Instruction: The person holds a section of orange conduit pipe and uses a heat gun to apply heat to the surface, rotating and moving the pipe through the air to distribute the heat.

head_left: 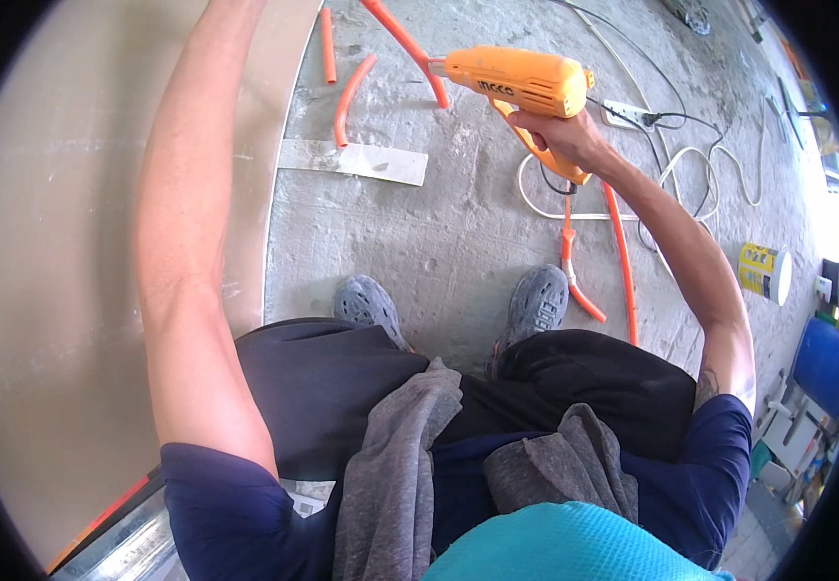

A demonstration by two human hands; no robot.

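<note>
My right hand [563, 138] is closed around the handle of an orange heat gun [521, 77]. Its metal nozzle points left, right up against a long orange plastic pipe [402, 37] that runs off the top edge; whether the two touch I cannot tell. My left arm reaches up along the left side, and its hand lies beyond the top edge. Below the nozzle, a bent orange pipe piece [350, 97] rests with one end on a pale flat strip [381, 163]. A short straight pipe piece [328, 46] is close by.
A large beige board [80, 213] fills the left. Right of my feet lie a curved orange pipe [586, 302] and a straight one [623, 266]. White and black cables snake around a power strip [625, 115]. Farther right are a white-and-yellow tub [764, 274] and a blue container [821, 368].
</note>
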